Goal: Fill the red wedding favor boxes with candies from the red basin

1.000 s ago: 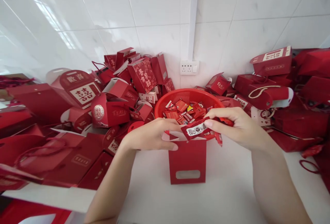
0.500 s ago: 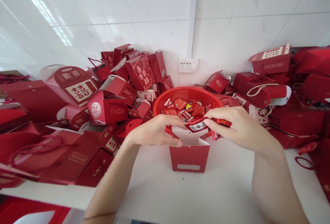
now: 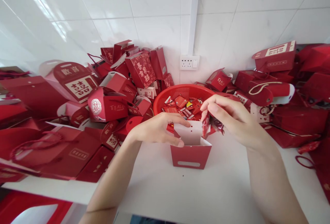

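An open-topped red box (image 3: 191,156) with a white inside stands upright on the white table. My left hand (image 3: 161,129) is at the box's left side, its thumb and fingers apart around the upper edge, with nothing held. Over the box's right edge, my right hand (image 3: 229,117) grips several small red wrapped packets (image 3: 211,125) between thumb and fingers. Behind the box sits a red plastic basket (image 3: 161,97) with many small wrapped packets (image 3: 181,102) in it, partly hidden by the hands.
Piles of red gift boxes (image 3: 107,105) lie to the left, and more boxes (image 3: 299,122) are heaped at the right. A white tiled wall with a socket (image 3: 189,62) rises behind. The white table's front edge (image 3: 144,213) runs below the box.
The dark red packet with a white label that spanned the box opening has moved right and gathered in my right hand. My left hand stays beside the box.
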`<action>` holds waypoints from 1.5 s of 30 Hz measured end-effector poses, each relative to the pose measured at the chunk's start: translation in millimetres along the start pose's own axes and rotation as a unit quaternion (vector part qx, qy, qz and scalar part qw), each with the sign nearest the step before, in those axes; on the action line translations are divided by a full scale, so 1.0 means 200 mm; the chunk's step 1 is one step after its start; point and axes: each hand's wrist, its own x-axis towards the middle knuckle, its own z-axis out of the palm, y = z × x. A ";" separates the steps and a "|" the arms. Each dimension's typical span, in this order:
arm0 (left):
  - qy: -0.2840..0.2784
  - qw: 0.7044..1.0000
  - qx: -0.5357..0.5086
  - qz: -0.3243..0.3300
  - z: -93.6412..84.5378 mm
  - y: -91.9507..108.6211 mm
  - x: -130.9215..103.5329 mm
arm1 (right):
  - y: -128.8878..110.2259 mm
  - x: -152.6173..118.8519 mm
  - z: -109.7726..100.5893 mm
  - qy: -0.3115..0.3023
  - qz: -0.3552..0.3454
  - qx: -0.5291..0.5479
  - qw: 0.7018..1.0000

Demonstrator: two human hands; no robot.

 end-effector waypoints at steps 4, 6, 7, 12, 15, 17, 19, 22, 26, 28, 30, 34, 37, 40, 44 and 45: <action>-0.004 1.000 0.011 0.000 0.00 0.01 0.00 | 0.01 0.02 0.03 -0.042 0.055 0.051 0.996; 0.000 1.000 0.016 0.001 0.00 0.02 0.00 | 0.01 0.02 0.04 -0.047 0.060 0.046 0.996; 0.003 1.000 0.018 0.000 0.00 0.02 0.00 | 0.00 0.03 0.06 -0.044 0.057 0.033 0.997; 0.000 1.000 0.019 -0.005 0.00 0.03 0.00 | 0.01 0.03 0.11 -0.012 0.024 -0.075 0.997; -0.004 1.000 0.006 0.004 0.00 0.04 0.00 | 0.02 0.01 0.14 -0.038 0.034 -0.096 0.994; -0.006 1.000 -0.003 0.008 0.00 0.03 0.00 | 0.02 0.01 0.14 -0.058 0.041 -0.102 0.992; -0.007 1.000 -0.002 0.004 0.00 0.03 0.00 | 0.02 0.00 0.15 -0.061 0.032 -0.108 0.992; -0.007 1.000 -0.003 0.002 -0.01 0.02 0.00 | 0.02 -0.01 0.14 -0.055 0.021 -0.115 0.992; -0.005 1.000 -0.013 0.012 0.00 0.03 0.00 | 0.03 -0.01 0.13 -0.057 0.018 -0.135 0.989; -0.004 1.000 -0.009 0.008 0.00 0.03 0.00 | 0.03 -0.01 0.12 -0.052 0.011 -0.136 0.989; -0.006 1.000 -0.005 -0.001 0.00 0.03 0.00 | 0.03 0.00 0.12 -0.048 0.012 -0.123 0.991; -0.006 1.000 -0.012 -0.001 0.00 0.02 0.00 | 0.03 0.01 0.11 -0.053 0.011 -0.064 0.997; -0.002 1.000 -0.011 0.003 0.00 0.01 0.00 | 0.05 0.02 0.12 -0.049 0.007 -0.039 0.998; 0.000 1.000 -0.004 0.006 0.00 0.01 0.00 | 0.06 0.02 0.14 -0.066 -0.010 -0.058 0.996; -0.005 1.000 -0.002 0.009 -0.01 0.02 0.01 | 0.06 0.02 0.14 -0.088 -0.042 -0.059 0.993; -0.006 1.000 -0.002 0.010 -0.01 0.02 0.01 | 0.06 0.01 0.14 -0.088 -0.044 -0.053 0.994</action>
